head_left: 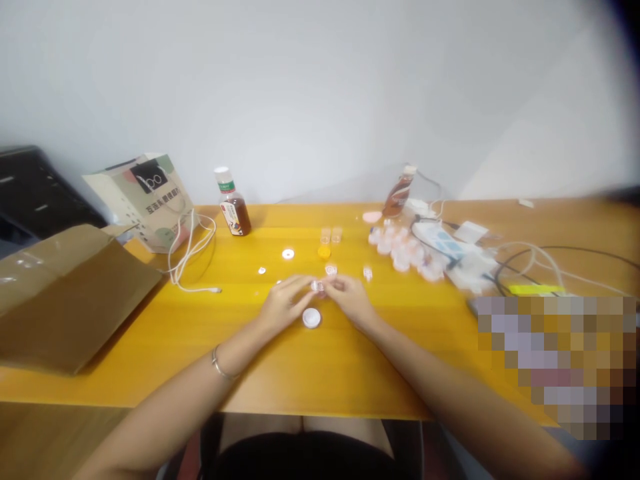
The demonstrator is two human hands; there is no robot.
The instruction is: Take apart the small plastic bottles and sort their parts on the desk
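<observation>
My left hand (286,305) and my right hand (354,305) meet over the middle of the table, fingertips pinched around a small clear piece (318,286). Blur hides its exact kind, and whether it is one part or two. Just below it lies a round white dish-like part (311,318). Beyond the fingers sit a small pale round part (331,270), a yellow disc (325,252) and two small clear cups (331,235) side by side. A white ring (288,254) and a tiny white part (262,271) are on the left; another small pale part (367,273) is on the right.
At left are an open cardboard box (65,300), a paper bag (150,200), a white cable (183,257) and a dark-liquid bottle (236,210). At right, pale containers (403,250), a brown bottle (399,193) and a white power strip (440,240) sit among cables.
</observation>
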